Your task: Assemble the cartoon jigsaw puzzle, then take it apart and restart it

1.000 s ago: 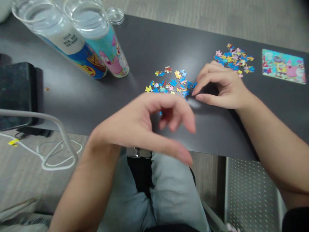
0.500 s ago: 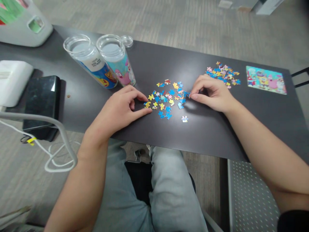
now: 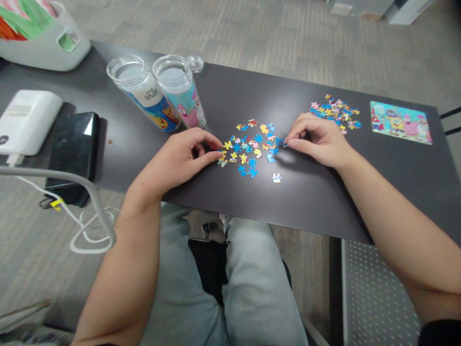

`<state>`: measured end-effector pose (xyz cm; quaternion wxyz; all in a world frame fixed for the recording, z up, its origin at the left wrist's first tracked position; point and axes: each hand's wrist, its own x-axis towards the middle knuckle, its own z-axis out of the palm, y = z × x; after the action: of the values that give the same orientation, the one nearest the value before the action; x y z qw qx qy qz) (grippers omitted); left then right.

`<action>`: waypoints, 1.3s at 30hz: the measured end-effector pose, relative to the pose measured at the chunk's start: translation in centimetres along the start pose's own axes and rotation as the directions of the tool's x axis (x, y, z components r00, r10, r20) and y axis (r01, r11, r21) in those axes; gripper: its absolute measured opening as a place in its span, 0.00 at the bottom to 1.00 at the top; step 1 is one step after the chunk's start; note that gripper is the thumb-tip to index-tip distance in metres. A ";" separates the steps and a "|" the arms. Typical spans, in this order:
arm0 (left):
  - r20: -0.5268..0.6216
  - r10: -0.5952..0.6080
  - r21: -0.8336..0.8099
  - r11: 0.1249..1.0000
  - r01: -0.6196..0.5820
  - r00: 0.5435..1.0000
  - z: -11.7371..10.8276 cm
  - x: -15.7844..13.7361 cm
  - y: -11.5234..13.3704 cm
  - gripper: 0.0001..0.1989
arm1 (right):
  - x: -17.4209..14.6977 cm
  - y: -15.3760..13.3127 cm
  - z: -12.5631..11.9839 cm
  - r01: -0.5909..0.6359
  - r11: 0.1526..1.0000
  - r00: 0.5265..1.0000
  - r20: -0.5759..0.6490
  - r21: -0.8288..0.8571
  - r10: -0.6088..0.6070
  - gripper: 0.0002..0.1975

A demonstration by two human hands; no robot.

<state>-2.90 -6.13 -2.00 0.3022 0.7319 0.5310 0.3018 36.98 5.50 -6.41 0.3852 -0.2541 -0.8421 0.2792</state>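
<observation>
A loose cluster of jigsaw puzzle pieces (image 3: 243,148), mostly blue and yellow, lies spread on the dark table. At its left edge my left hand (image 3: 190,151) has thumb and index finger pinched on a yellowish puzzle piece (image 3: 223,154). On the opposite side, my right hand (image 3: 319,140) pinches a small blue puzzle piece (image 3: 283,142) between thumb and fingertips. One pale puzzle piece (image 3: 276,178) lies apart, closer to the front edge. Behind my right hand is a second heap of puzzle pieces (image 3: 336,111), pinker and denser.
Two clear-topped printed canisters (image 3: 149,103) stand behind my left hand, a round lid (image 3: 195,64) beyond them. A cartoon picture card (image 3: 401,122) lies far right. To the left are a black case (image 3: 74,149), a white power bank (image 3: 30,120), a cable (image 3: 93,206) and a white bin (image 3: 68,53).
My left thumb and index finger have come closer together at the yellowish puzzle piece. My right hand keeps its pinch, almost unmoved. The whole view has shifted slightly.
</observation>
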 end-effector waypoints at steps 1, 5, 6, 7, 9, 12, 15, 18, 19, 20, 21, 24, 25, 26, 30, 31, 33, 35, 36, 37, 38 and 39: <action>0.016 -0.004 -0.004 1.000 0.004 1.000 -0.2 0.0 -0.2 0.15 | 0.0 0.0 0.0 0.003 1.000 1.000 -0.002 0.001 -0.003 0.15; 0.040 0.031 0.014 0.999 -0.032 0.999 -0.6 0.1 -0.7 0.15 | 0.0 0.1 0.1 0.011 1.000 1.000 0.006 0.003 -0.011 0.13; 0.039 0.040 0.020 0.999 -0.041 0.998 -0.6 0.1 -0.7 0.15 | 0.0 0.1 0.1 0.013 1.000 1.000 0.004 0.002 -0.013 0.13; 0.032 0.044 0.027 0.999 -0.045 0.999 -0.5 0.1 -0.6 0.14 | 0.0 0.0 0.1 0.016 1.000 1.000 0.005 -0.001 -0.016 0.13; 0.014 0.039 0.040 0.998 -0.039 0.999 -0.4 0.2 -0.4 0.15 | 0.0 0.1 0.0 0.016 1.000 1.000 0.009 -0.006 -0.016 0.13; 0.004 0.024 0.058 0.998 -0.024 1.000 -0.2 0.2 -0.2 0.16 | 0.0 0.1 0.0 0.014 1.000 1.000 0.026 -0.008 -0.014 0.13; 0.033 0.029 0.052 0.998 -0.030 0.999 -0.3 0.1 -0.2 0.15 | -0.1 0.1 -0.2 0.017 1.000 0.999 0.039 -0.006 -0.017 0.13; 0.099 0.049 0.042 0.998 -0.053 0.994 -0.7 -0.1 -0.3 0.16 | 0.1 -0.2 -0.4 -0.042 0.999 0.996 0.080 0.010 0.041 0.15; 0.129 0.051 0.041 0.998 -0.056 0.990 -0.9 -0.1 -0.2 0.17 | 0.2 -0.4 -0.5 -0.075 0.997 0.992 0.099 0.016 0.073 0.15; 0.156 0.049 0.039 0.998 -0.056 0.987 -1.1 -0.2 -0.2 0.18 | 0.3 -0.5 -0.6 -0.106 0.994 0.988 0.116 0.022 0.103 0.15; 0.176 0.047 0.036 0.998 -0.054 0.983 -1.2 -0.3 -0.1 0.18 | 0.4 -0.7 -0.7 -0.130 0.991 0.984 0.129 0.028 0.125 0.15; 0.178 0.048 0.018 0.998 -0.053 0.983 -1.1 -0.3 0.1 0.17 | 0.5 -1.0 -0.8 -0.153 0.987 0.981 0.129 0.048 0.146 0.15; 0.164 0.044 0.015 0.999 -0.047 0.985 -1.0 -0.3 0.1 0.17 | 0.6 -1.1 -0.8 -0.157 0.986 0.980 0.129 0.053 0.150 0.15; 0.149 0.035 0.015 0.999 -0.038 0.988 -0.8 -0.3 0.1 0.17 | 0.6 -1.1 -0.8 -0.162 0.985 0.979 0.132 0.056 0.153 0.15; 0.082 -0.022 0.040 0.999 0.019 0.996 0.1 -0.1 0.3 0.20 | 0.7 -0.9 -0.7 -0.168 0.984 0.978 0.136 0.059 0.159 0.14; 0.067 -0.031 0.048 0.998 0.028 0.997 0.3 -0.1 0.3 0.21 | 0.7 -0.8 -0.6 -0.167 0.984 0.978 0.137 0.060 0.157 0.13; 0.044 -0.036 0.056 0.998 0.034 0.998 0.6 0.0 0.4 0.22 | 0.7 -0.8 -0.6 -0.158 0.985 0.979 0.140 0.062 0.149 0.11; 0.028 -0.034 0.067 0.997 0.033 0.999 0.8 0.1 0.5 0.23 | 0.6 -0.7 -0.6 -0.149 0.987 0.980 0.144 0.061 0.139 0.09; 0.020 -0.033 0.076 0.997 0.032 0.999 0.9 0.2 0.5 0.23 | 0.6 -0.6 -0.7 -0.146 0.987 0.980 0.146 0.060 0.136 0.08; 0.011 -0.032 0.085 0.996 0.031 0.999 1.0 0.3 0.4 0.24 | 0.6 -0.6 -0.7 -0.144 0.988 0.980 0.149 0.060 0.133 0.08; 0.003 -0.032 0.095 0.995 0.031 0.999 1.1 0.4 0.4 0.24 | 0.6 -0.6 -0.7 -0.143 0.988 0.979 0.152 0.059 0.132 0.07; -0.004 -0.032 0.105 0.994 0.033 0.999 1.1 0.4 0.3 0.25 | 0.6 -0.6 -0.7 -0.141 0.988 0.979 0.154 0.057 0.131 0.07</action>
<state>-1.72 -5.94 -2.42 0.2675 0.7376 0.5584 0.2695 37.06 5.62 -5.38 0.3092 -0.2762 -0.8392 0.3517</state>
